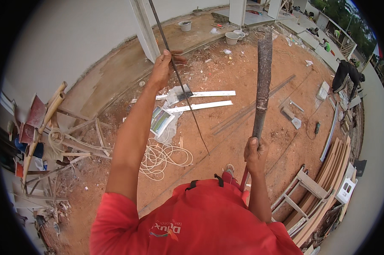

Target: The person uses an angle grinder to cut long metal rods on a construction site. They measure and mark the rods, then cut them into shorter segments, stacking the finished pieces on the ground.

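A long, thin dark metal rod (184, 89) slants across the view, from the top edge down to a lower end over the dirt. It lies in the crook between the thumb and fingers of my left hand (164, 68), which holds it loosely, fingertips pointing right. My right hand (256, 156) is wrapped around the shaft of a long-handled tool (264, 72). The tool's upper part is a thick, rough dark grip; below that come a grey tube and a red part near my body. Its lower end is hidden by my red shirt (209, 212).
Coiled pale cable (162, 159) and white strips (213, 93) lie on reddish dirt. Bamboo and wooden framing (52, 114) stands left. Stacked planks (319, 195) and a ladder-like frame (293, 204) lie right. Ahead are a white post (146, 32) and buckets (232, 38). A person (348, 76) bends far right.
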Demonstrator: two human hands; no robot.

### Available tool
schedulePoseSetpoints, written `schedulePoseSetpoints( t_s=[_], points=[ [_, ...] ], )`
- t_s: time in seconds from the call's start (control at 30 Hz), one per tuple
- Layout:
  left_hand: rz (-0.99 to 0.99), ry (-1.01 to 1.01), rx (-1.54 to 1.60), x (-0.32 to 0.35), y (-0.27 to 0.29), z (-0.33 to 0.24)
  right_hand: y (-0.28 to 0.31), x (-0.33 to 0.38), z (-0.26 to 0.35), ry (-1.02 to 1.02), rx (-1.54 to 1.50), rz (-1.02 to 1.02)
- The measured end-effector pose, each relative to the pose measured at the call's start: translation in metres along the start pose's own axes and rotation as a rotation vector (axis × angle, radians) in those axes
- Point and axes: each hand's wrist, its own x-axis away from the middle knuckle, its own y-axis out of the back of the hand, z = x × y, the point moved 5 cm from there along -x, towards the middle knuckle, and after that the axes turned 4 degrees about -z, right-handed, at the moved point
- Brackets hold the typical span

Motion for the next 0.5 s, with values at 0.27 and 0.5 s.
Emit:
schedulePoseSetpoints(
  t_s=[0.27,0.5],
  points=[
    [-0.236,0.210,-0.324,0.124,0.037,0.258,0.014,0.020,0.000,-0.076,-0.035,-0.074],
    [-0.306,-0.157,-0.432,0.094,-0.016,0.232,0.048,0.010,-0.002,-0.046,0.202,-0.116]
  ],
)
